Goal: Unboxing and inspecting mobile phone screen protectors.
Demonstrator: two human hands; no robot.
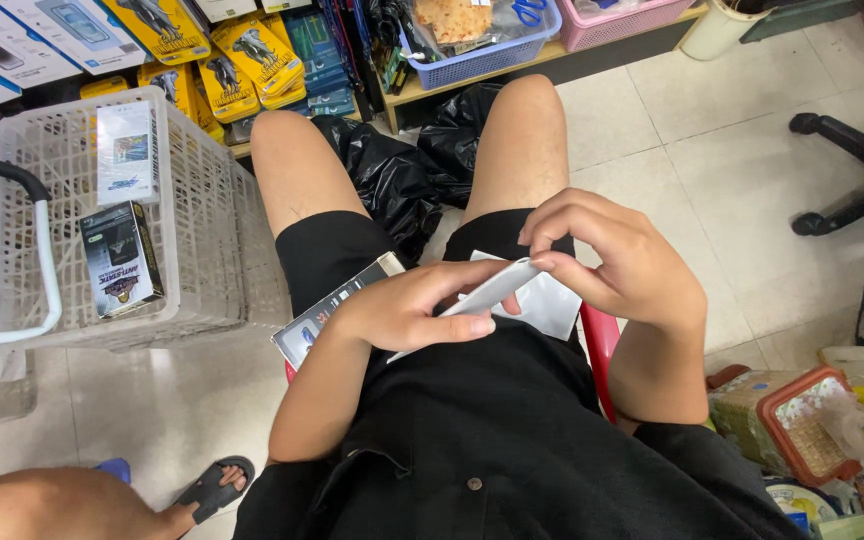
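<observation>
I sit on a red stool (600,340) in black shorts and a black shirt. My left hand (407,310) and my right hand (617,262) both grip a thin white flat sleeve (487,292) held edge-on over my lap. A white paper sheet (552,305) lies on my right thigh under the hands. A flat dark box (327,315) with a pale edge rests on my left thigh, partly under my left wrist.
A white plastic basket (202,240) at my left holds a dark box (120,258) and a white box (126,152). Yellow packages (242,60) fill shelves ahead, black bags (392,175) lie between my knees. Another person's sandalled foot (210,487) shows at lower left. A chair base (852,170) stands right.
</observation>
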